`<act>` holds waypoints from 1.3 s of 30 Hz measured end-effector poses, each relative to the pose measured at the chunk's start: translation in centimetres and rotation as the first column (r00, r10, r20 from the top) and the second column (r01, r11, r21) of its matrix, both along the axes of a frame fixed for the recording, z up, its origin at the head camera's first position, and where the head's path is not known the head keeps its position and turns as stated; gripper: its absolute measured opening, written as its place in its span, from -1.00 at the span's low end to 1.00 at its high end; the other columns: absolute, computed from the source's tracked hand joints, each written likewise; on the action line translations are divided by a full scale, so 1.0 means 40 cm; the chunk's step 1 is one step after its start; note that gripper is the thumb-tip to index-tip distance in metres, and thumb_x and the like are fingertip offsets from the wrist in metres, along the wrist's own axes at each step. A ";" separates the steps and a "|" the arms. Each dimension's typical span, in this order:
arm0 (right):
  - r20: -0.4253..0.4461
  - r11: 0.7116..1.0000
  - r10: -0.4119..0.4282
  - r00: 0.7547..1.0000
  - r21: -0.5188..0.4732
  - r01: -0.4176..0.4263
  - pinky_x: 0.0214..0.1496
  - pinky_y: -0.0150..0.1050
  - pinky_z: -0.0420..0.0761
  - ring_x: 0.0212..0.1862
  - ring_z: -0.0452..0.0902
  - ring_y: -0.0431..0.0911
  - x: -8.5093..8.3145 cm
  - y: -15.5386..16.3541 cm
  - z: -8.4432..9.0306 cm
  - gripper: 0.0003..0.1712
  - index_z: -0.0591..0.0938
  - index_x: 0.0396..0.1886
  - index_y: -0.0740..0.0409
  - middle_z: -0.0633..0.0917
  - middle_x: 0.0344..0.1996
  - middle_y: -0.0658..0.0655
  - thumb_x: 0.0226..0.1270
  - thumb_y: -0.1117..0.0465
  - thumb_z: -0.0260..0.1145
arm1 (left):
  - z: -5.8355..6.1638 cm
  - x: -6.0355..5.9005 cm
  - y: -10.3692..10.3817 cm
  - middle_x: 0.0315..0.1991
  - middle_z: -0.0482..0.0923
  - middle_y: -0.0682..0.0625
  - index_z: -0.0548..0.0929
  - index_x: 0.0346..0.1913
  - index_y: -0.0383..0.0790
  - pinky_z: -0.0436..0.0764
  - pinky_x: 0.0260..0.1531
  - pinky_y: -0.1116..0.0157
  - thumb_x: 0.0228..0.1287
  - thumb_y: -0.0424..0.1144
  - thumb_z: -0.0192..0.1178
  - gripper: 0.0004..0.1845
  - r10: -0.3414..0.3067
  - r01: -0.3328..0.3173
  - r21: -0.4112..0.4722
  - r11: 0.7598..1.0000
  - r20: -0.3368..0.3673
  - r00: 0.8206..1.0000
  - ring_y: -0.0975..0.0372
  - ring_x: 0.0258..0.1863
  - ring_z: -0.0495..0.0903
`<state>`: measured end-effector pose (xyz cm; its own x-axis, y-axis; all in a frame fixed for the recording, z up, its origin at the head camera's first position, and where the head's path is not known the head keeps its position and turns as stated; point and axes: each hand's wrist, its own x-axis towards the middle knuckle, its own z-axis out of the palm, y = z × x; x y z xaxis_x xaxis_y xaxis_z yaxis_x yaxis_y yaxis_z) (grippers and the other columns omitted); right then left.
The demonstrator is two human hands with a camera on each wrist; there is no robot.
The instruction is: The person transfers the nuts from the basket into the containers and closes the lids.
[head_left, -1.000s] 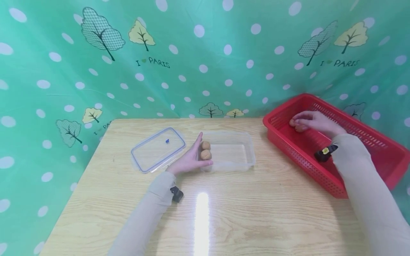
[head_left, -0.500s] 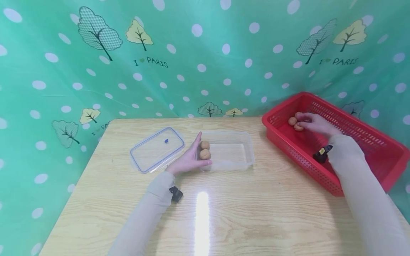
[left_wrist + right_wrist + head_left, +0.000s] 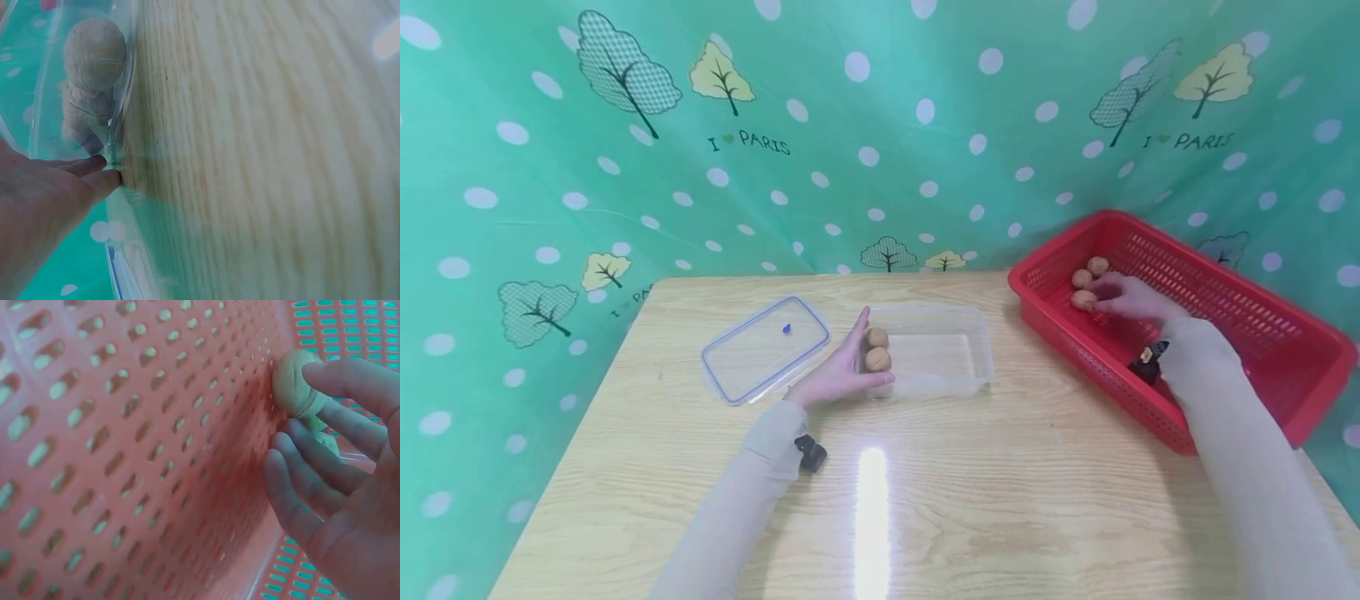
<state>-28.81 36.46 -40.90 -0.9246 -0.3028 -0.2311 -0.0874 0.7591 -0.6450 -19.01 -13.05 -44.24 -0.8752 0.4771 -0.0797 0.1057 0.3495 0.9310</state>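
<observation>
Green cloth (image 3: pixel 820 58) hangs at twelve o'clock; spread left hand (image 3: pixel 833 377) touches clear box (image 3: pixel 932 357); right hand (image 3: pixel 1133 298), at two o'clock, pinches a walnut (image 3: pixel 1081 300).

right hand (image 3: pixel 1131 300): off back walnut (image 3: pixel 1098 267), onto front walnut (image 3: pixel 1083 300) | front walnut: shifted left | back walnut: uncovered

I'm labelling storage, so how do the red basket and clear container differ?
The red basket is larger than the clear container. The basket's walls are slotted; the container's are see-through. The basket sits angled to the back edge of the table; the container lies roughly parallel. Both are open on top and hold walnuts.
</observation>
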 end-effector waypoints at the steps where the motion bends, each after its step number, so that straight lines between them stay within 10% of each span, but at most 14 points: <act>1: -0.007 1.000 -0.001 1.000 0.009 0.001 0.16 0.15 0.45 0.13 0.36 0.25 -0.002 -0.001 -0.002 -0.32 0.34 0.31 0.46 0.45 0.14 0.47 0.31 0.22 0.33 | 0.001 0.000 0.000 0.52 -0.48 -0.08 -0.49 0.50 0.13 -0.19 0.41 0.04 0.14 -0.19 0.42 0.27 0.000 0.000 0.003 1.000 0.000 1.000 0.04 0.48 -0.28; 29: -0.023 1.000 0.003 1.000 -0.019 -0.003 0.11 -0.06 0.49 0.12 0.42 0.20 -0.017 -0.007 0.005 -0.40 0.45 0.24 0.40 0.54 0.09 0.40 0.29 0.18 0.36 | -0.002 0.006 -0.003 0.54 -0.42 -0.08 -0.46 0.50 0.25 -0.12 0.41 0.05 0.12 -0.17 0.43 0.27 0.017 -0.017 -0.002 1.000 0.014 1.000 0.05 0.48 -0.20; 39: -0.098 0.994 -0.089 0.991 -0.067 0.083 -0.13 -0.43 0.57 -0.19 0.47 -0.45 0.006 0.033 0.038 -0.38 0.42 0.26 0.31 0.53 0.11 0.39 0.26 0.19 0.38 | 0.021 0.013 -0.002 0.52 -0.47 -0.14 -0.48 0.51 0.05 -0.18 0.41 0.01 0.15 -0.22 0.40 0.26 -0.013 0.013 0.004 1.000 0.030 0.999 -0.02 0.48 -0.27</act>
<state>-28.57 37.77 -39.38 -0.9654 -0.2321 -0.1185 -0.0905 0.7251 -0.6826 -18.48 -13.11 -43.42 -0.8660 0.4890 -0.1046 0.0818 0.3449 0.9351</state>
